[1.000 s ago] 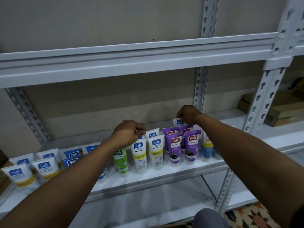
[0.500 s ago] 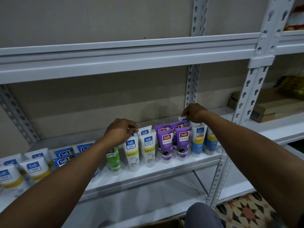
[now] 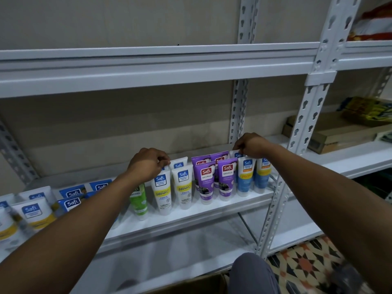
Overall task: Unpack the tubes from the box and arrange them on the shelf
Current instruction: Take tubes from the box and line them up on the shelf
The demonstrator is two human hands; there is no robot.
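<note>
The left hand (image 3: 148,164) is curled, fingertips pinched on the top edge of a white tube in the back row; that tube is almost wholly hidden behind the knuckles and behind the white Vitamin C tube (image 3: 161,192) standing in front of it. The right hand (image 3: 251,145) is likewise closed, thumb and fingers nipping the crimped top of a white back-row tube (image 3: 237,154), of which only a sliver with a blue label shows.

Taking the pair of purple tubes (image 3: 216,179) as the mark: they stand upright, caps down, at the front of the shelf (image 3: 212,209), with two more purple tops peeping out just behind them. Just right of them stand two blue-bottomed tubes (image 3: 253,177), the farther one partly covered by the right wrist. Just left stand two white tubes with yellow bands, then a green tube (image 3: 139,200) whose upper half is cut off by the left forearm. Well to the left, blue-labelled tubes are hidden in part by that forearm and run out of view at the edge; some seem to lie flat, though the distortion there makes it hard to say.

Below the purple tubes, at the bottom edge, a brown cardboard edge (image 3: 199,283) shows, probably the box, mostly cut off.
</note>
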